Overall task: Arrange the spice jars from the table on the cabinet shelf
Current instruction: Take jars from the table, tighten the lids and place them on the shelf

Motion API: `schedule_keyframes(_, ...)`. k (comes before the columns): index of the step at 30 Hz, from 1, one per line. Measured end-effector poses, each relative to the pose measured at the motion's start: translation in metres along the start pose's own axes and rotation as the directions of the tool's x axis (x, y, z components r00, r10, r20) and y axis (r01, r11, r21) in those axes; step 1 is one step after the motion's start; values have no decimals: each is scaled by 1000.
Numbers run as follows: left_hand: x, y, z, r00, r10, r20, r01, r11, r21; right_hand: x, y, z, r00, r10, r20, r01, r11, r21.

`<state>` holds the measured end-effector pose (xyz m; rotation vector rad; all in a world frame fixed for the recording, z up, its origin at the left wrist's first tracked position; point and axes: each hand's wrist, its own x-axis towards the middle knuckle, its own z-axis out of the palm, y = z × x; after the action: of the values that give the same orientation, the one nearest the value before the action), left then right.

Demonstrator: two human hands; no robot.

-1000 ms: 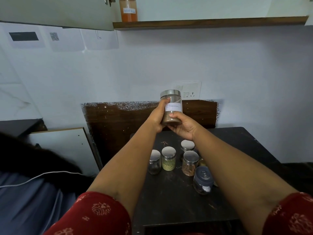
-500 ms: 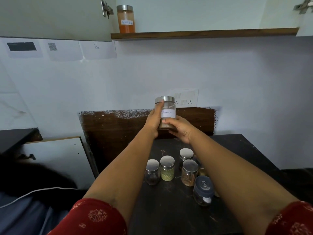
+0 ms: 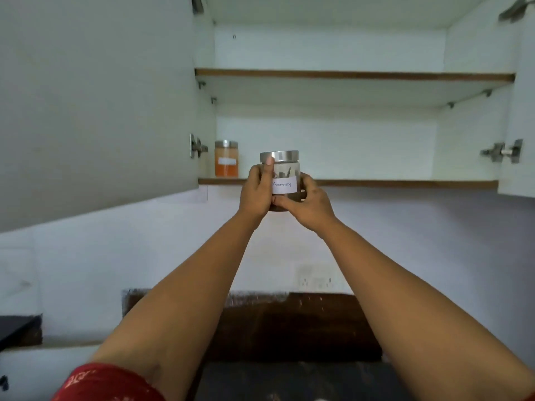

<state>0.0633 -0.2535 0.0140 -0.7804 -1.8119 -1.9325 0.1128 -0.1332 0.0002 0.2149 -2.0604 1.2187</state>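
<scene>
Cinnamon jar (image 3: 282,180), with a metal lid and a white label, is held upright by both hands in front of the lower cabinet shelf (image 3: 376,183), near its left part. The left hand (image 3: 257,189) grasps its left side, the thumb reaching the lid; the right hand (image 3: 308,202) grasps its lower right side. An orange spice jar (image 3: 226,159) stands on the shelf at the far left.

Pale white plastered wall (image 3: 419,241) | white wall cupboard with open grey-green door (image 3: 95,105) on left, metal hinges (image 3: 502,151) on right | two wood-edged shelves (image 3: 353,74) inside | white switch socket plate (image 3: 317,277) on wall below | dark brown wooden board (image 3: 289,325) leaning against wall | soft even light
</scene>
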Motion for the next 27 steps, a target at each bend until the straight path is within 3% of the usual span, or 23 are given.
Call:
schedule_keyframes(4,53,15,-6,985,158,72,-171,952,252,62,-10,-7,995,-90,38,93,992,-89)
schedule_keyframes(6,74,8,-11,976,210,65,-216,863,457,91,-6,-5,992,-71,105,85,987,-136)
schedule_keyframes(7,83,-1,-15,967,248,60,-233,762,604,107,-3,-3,990,-51,134,73,984,-164)
schedule_keyframes(9,90,-32,-26,968,241,71,-178,462,869,132,6,5,984,22,175,23,967,-252)
schedule_keyframes(10,93,-50,-33,979,195,65,-134,363,922,147,11,10,979,70,190,-10,954,-299)
schedule_keyframes(11,95,-66,-39,985,158,63,-114,337,935,158,17,16,971,118,210,-41,940,-338)
schedule_keyframes(14,119,-90,-52,973,213,94,-148,254,956,203,30,39,940,195,281,-71,915,-398)
schedule_keyframes(17,131,-93,-51,957,267,115,-149,111,983,232,38,64,935,260,243,-136,892,-432)
schedule_keyframes(23,143,-90,-60,964,230,136,-175,161,971,267,36,85,833,408,374,-124,796,-592)
schedule_keyframes(27,150,-86,-69,985,117,125,-153,281,947,271,51,105,877,346,333,-79,787,-612)
